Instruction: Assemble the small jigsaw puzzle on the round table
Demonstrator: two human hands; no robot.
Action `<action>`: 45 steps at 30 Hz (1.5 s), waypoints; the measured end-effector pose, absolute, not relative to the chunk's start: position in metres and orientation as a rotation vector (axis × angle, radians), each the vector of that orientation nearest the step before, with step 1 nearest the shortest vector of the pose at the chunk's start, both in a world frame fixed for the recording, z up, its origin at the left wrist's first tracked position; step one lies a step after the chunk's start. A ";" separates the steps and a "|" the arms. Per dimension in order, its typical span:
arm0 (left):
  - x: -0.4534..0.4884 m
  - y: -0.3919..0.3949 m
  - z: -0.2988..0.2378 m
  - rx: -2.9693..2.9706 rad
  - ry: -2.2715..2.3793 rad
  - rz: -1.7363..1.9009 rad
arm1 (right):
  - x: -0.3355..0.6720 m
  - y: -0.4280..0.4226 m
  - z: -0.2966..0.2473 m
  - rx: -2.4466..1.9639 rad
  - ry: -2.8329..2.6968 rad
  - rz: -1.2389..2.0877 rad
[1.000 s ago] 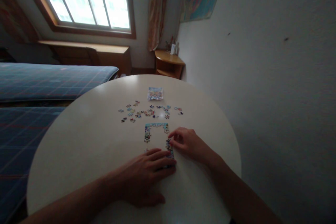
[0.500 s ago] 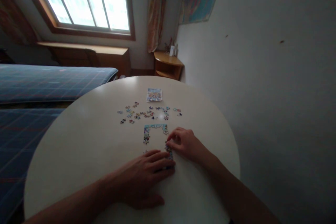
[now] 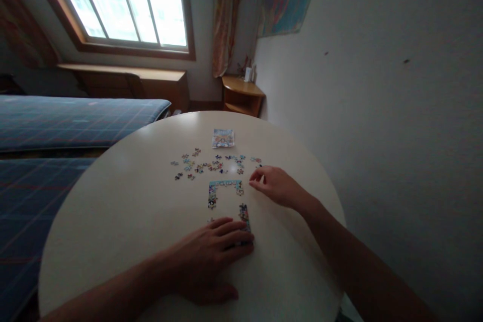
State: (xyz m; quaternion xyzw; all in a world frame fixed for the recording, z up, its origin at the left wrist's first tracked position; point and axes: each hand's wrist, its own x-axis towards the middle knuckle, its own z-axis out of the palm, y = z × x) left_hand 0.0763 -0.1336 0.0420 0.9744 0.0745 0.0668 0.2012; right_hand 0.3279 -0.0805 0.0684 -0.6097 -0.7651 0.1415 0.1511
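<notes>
My left hand (image 3: pixel 217 246) lies flat with its fingers stretched over the lower part of a partly assembled jigsaw puzzle, covering much of its bottom side. A joined strip of puzzle pieces (image 3: pixel 244 214) shows beyond its fingertips on the right. Farther up, a U-shaped puzzle border (image 3: pixel 212 194) has a light blue top edge. Just right of that border's upper corner hovers my right hand (image 3: pixel 273 186). Its thumb and index finger are bent with tips nearly together, and no piece shows between them. Loose puzzle pieces (image 3: pixel 199 167) are scattered past the border.
A small picture packet (image 3: pixel 223 138) lies at the far side of the round white table (image 3: pixel 124 211). Plaid mattresses (image 3: pixel 75 121) stand at left, a wall (image 3: pixel 377 136) at right. A wooden corner shelf (image 3: pixel 243 88) and a desk (image 3: pixel 158 74) are behind.
My right hand has left the right-hand strip of puzzle pieces and moved up and to the right, toward the loose pieces. My left hand has stayed on the puzzle.
</notes>
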 end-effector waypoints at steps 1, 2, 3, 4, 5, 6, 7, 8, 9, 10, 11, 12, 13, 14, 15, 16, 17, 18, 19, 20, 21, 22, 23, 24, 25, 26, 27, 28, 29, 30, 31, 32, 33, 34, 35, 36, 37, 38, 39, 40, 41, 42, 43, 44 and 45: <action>0.076 -0.134 0.041 2.715 0.202 0.197 | 0.334 -0.069 0.070 -1.786 -2.175 0.356; 0.076 -0.134 0.040 2.708 0.196 0.207 | 0.339 -0.058 0.070 -1.830 -2.129 0.307; 0.076 -0.134 0.039 2.702 0.193 0.222 | 0.343 -0.047 0.068 -1.865 -2.073 0.265; 0.076 -0.134 0.039 2.697 0.194 0.237 | 0.345 -0.038 0.064 -1.881 -2.006 0.206; 0.076 -0.134 0.038 2.694 0.196 0.249 | 0.347 -0.030 0.058 -1.884 -1.932 0.134; 0.076 -0.134 0.039 2.693 0.198 0.253 | 0.347 -0.023 0.050 -1.877 -1.886 0.073; 0.076 -0.134 0.039 2.694 0.199 0.248 | 0.347 -0.019 0.042 -1.866 -1.882 0.038; 0.076 -0.134 0.040 2.698 0.203 0.238 | 0.346 -0.016 0.033 -1.870 -1.919 0.042; 0.076 -0.134 0.040 2.702 0.207 0.227 | 0.346 -0.014 0.026 -1.877 -1.958 0.045; 0.076 -0.134 0.040 2.705 0.212 0.220 | 0.346 -0.013 0.020 -1.885 -1.980 0.044; 0.076 -0.134 0.040 2.708 0.212 0.226 | 0.346 -0.013 0.016 -1.887 -1.999 0.048; 0.076 -0.134 0.040 2.711 0.206 0.240 | 0.346 -0.013 0.013 -1.887 -2.006 0.048; 0.076 -0.135 0.039 2.716 0.196 0.257 | 0.347 -0.013 0.012 -1.884 -2.005 0.048; 0.075 -0.135 0.038 2.724 0.187 0.276 | 0.348 -0.013 0.012 -1.878 -2.004 0.048; 0.075 -0.135 0.037 2.737 0.181 0.292 | 0.348 -0.013 0.012 -1.873 -2.001 0.045; 0.075 -0.134 0.036 2.755 0.190 0.318 | 0.349 -0.013 0.013 -1.870 -1.998 0.041; 0.075 -0.131 0.035 2.773 0.227 0.356 | 0.349 -0.012 0.014 -1.866 -1.995 0.034; 0.074 -0.125 0.035 2.790 0.286 0.405 | 0.349 -0.012 0.014 -1.860 -1.992 0.029; 0.074 -0.117 0.036 2.800 0.379 0.494 | 0.349 -0.012 0.014 -1.853 -1.990 0.027; 0.074 -0.106 0.037 2.796 0.526 0.563 | 0.349 -0.012 0.014 -1.844 -1.989 0.029; 0.074 -0.092 0.039 2.782 0.669 0.634 | 0.349 -0.011 0.014 -1.830 -1.990 0.035; 0.073 -0.075 0.042 2.757 0.819 0.674 | 0.350 -0.010 0.013 -1.815 -1.991 0.045; 0.073 -0.057 0.044 2.729 0.938 0.733 | 0.351 -0.009 0.012 -1.799 -1.992 0.057; 0.071 -0.038 0.045 2.704 1.028 0.787 | 0.352 -0.008 0.012 -1.783 -1.994 0.069; 0.069 -0.021 0.045 2.685 1.127 0.864 | 0.354 -0.007 0.011 -1.768 -1.998 0.081; 0.065 -0.004 0.043 2.659 1.230 0.957 | 0.355 -0.005 0.010 -1.756 -2.003 0.092; 0.061 0.009 0.040 2.619 1.346 1.053 | 0.357 -0.005 0.009 -1.747 -2.009 0.101; 0.056 0.020 0.035 2.562 1.480 1.124 | 0.359 -0.004 0.008 -1.743 -2.013 0.107; 0.051 0.027 0.029 2.520 1.600 1.128 | 0.360 -0.004 0.008 -1.744 -2.010 0.107; 0.045 0.032 0.023 2.530 1.645 1.050 | 0.361 -0.005 0.007 -1.751 -2.000 0.105; 0.039 0.034 0.018 2.541 1.640 0.998 | 0.361 -0.006 0.008 -1.762 -1.983 0.098; 0.033 0.035 0.014 2.536 1.652 0.983 | 0.360 -0.007 0.008 -1.775 -1.962 0.088; 0.027 0.035 0.011 2.528 1.670 0.976 | 0.359 -0.010 0.009 -1.786 -1.943 0.077; 0.022 0.034 0.009 2.516 1.689 0.979 | 0.356 -0.012 0.011 -1.789 -1.934 0.067; 0.017 0.034 0.009 2.508 1.706 0.976 | 0.353 -0.015 0.012 -1.781 -1.936 0.059; 0.013 0.034 0.009 2.502 1.719 0.956 | 0.350 -0.018 0.013 -1.763 -1.952 0.053; 0.010 0.034 0.009 2.494 1.729 0.927 | 0.345 -0.021 0.015 -1.739 -1.978 0.050; 0.007 0.034 0.009 2.486 1.735 0.892 | 0.341 -0.024 0.016 -1.713 -2.010 0.052; 0.004 0.034 0.008 2.477 1.738 0.857 | 0.337 -0.027 0.016 -1.692 -2.042 0.056; 0.002 0.035 0.007 2.469 1.738 0.829 | 0.333 -0.030 0.016 -1.681 -2.071 0.062; 0.001 0.035 0.005 2.461 1.740 0.812 | 0.329 -0.032 0.016 -1.680 -2.094 0.070; -0.001 0.036 0.002 2.458 1.741 0.800 | 0.326 -0.034 0.016 -1.688 -2.112 0.080; -0.002 0.036 0.000 2.459 1.737 0.788 | 0.325 -0.035 0.016 -1.701 -2.125 0.091; -0.003 0.037 -0.003 2.460 1.733 0.774 | 0.324 -0.036 0.015 -1.716 -2.131 0.101; -0.003 0.037 -0.005 2.461 1.727 0.761 | 0.324 -0.036 0.016 -1.733 -2.130 0.112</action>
